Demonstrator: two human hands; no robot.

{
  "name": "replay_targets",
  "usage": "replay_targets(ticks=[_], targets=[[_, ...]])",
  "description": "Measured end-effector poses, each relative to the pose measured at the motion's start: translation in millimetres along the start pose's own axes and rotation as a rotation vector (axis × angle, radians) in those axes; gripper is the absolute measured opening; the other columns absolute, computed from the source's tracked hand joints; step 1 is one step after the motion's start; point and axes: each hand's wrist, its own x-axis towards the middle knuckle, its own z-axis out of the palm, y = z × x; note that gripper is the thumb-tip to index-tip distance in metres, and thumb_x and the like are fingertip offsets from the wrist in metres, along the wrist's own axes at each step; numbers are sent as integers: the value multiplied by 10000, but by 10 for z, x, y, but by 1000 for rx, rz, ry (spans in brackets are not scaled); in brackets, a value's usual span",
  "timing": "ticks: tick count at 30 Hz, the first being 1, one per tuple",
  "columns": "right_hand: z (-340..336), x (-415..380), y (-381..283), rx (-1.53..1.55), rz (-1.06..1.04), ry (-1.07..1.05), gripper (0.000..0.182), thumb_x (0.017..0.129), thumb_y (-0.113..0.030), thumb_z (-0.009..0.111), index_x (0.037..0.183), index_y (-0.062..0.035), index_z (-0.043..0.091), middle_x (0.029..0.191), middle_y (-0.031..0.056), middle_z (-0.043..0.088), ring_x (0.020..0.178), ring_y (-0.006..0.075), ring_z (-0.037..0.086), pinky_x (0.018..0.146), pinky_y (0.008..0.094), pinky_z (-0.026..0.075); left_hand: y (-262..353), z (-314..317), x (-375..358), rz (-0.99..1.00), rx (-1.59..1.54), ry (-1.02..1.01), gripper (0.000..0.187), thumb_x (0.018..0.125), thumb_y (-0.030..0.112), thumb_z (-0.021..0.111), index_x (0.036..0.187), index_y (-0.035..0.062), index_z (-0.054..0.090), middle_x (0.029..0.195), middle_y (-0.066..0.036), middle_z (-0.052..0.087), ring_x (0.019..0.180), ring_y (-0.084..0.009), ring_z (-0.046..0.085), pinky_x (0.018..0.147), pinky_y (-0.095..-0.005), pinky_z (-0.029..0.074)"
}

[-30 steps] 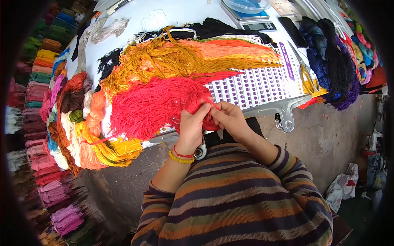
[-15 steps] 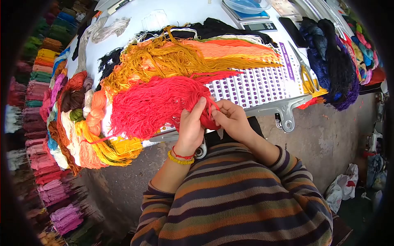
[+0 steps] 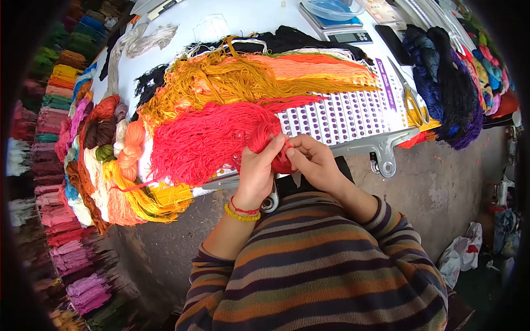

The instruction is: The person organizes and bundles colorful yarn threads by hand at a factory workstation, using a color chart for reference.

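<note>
A mass of red yarn (image 3: 199, 140) spreads over the near side of the table and narrows into a bundle at its right end. My left hand (image 3: 260, 165) is wrapped round that bundle, thumb on top. Close beside it on the right, my right hand (image 3: 312, 160) pinches red strands between thumb and fingers. Mustard yarn (image 3: 215, 83) and orange yarn (image 3: 309, 69) lie just beyond the red. A white card with rows of purple dots (image 3: 345, 118) shows to the right of the yarn.
Scissors with yellow handles (image 3: 415, 105), a black phone (image 3: 394, 44) and a scale (image 3: 349, 37) are at the right. A metal clip (image 3: 383, 149) grips the front edge. Dark blue skeins (image 3: 441, 83) hang far right; mixed skeins (image 3: 130, 149) hang left.
The red bundle at my left hand looks rounder and tighter. My left thumb has shifted slightly right, and my right fingers have closed in nearer to it.
</note>
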Motion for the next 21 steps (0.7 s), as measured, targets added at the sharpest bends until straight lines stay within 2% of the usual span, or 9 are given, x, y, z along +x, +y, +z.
replay_targets(ticks=[4, 10, 14, 16, 17, 19, 21], targets=[[-6, -6, -27, 38, 25, 24, 126, 900, -110, 487, 934, 3, 532, 690, -24, 512, 604, 25, 458, 532, 174, 382, -15, -18, -8, 42, 25, -1, 113, 853, 94, 573, 919, 4, 593, 857, -49, 612, 768, -109, 570, 683, -244, 462], [-39, -13, -63, 148, 73, 47, 116, 906, -122, 480, 910, -17, 530, 699, -19, 519, 593, 22, 448, 518, 171, 363, -9, 4, -33, 55, 78, -13, 133, 869, 123, 552, 866, 2, 608, 827, -52, 617, 747, -121, 567, 700, -254, 454], [-3, -14, -32, 92, 97, 45, 145, 909, -154, 477, 942, -25, 534, 658, -24, 531, 551, 22, 454, 478, 156, 341, -6, 6, -39, 72, 71, -9, 145, 866, 143, 563, 870, 4, 603, 824, -50, 614, 746, -117, 564, 700, -256, 454], [71, -31, -71, 144, 108, 39, 122, 888, -127, 511, 941, -22, 541, 680, -23, 544, 559, 19, 460, 483, 156, 348, 3, 19, -48, 66, 55, -40, 149, 862, 150, 572, 875, 5, 602, 825, -49, 614, 751, -117, 565, 702, -258, 455], [92, -34, -99, 144, 108, 39, 122, 888, -127, 511, 941, -22, 541, 680, -23, 544, 559, 19, 460, 483, 156, 348, -3, 37, -49, 68, 64, 3, 132, 857, 145, 581, 855, 14, 598, 797, -37, 606, 717, -104, 553, 662, -241, 448], [119, -36, -145, 185, 136, 39, 82, 870, -66, 518, 897, 9, 535, 751, -10, 557, 644, 26, 495, 561, 175, 413, -13, 32, -48, 70, 73, 46, 117, 851, 140, 591, 834, 24, 595, 768, -24, 598, 683, -91, 541, 621, -224, 441], [114, -23, -29, 190, 109, 36, 91, 864, -82, 535, 907, -3, 542, 728, -17, 557, 610, 21, 482, 526, 165, 382, -19, -4, -45, 74, 90, 10, 153, 844, 155, 600, 890, 9, 601, 825, -46, 612, 770, -120, 570, 708, -259, 460]])
